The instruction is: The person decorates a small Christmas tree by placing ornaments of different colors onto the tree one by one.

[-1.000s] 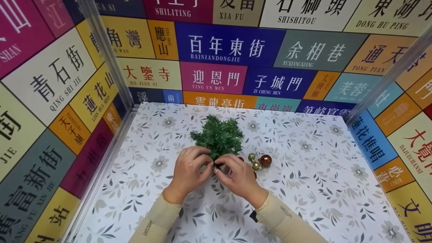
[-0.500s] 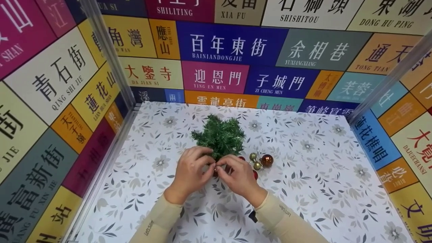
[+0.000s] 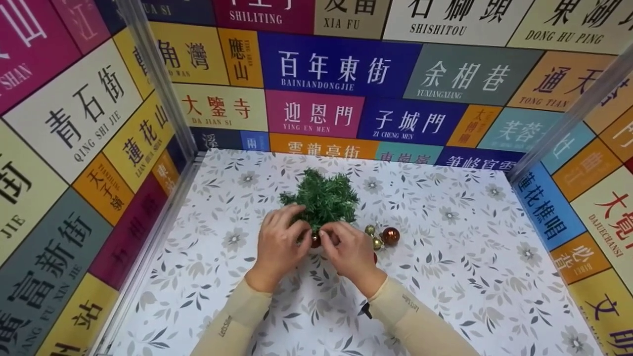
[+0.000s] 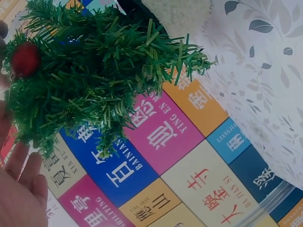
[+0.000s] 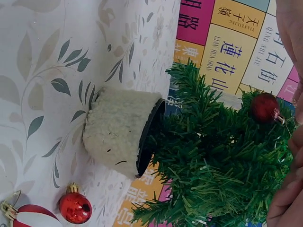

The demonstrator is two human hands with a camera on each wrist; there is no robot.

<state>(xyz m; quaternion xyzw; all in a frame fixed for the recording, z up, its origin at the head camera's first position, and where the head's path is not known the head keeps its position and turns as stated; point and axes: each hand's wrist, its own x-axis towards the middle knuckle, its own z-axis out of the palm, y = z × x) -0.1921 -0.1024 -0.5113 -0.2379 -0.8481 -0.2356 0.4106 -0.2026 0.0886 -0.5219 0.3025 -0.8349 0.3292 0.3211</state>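
The red ball is between your left hand and right hand. Whether your fingers pinch it, I cannot tell.

Left hand is shifting up toward the artificial Christmas tree, fingers reaching farther over it; right hand is rising slightly. The two hands' fingertips, meeting half a second ago, are now standing apart. Dark-red bauble, mostly hidden then, is showing between them, sitting closer to the tree.
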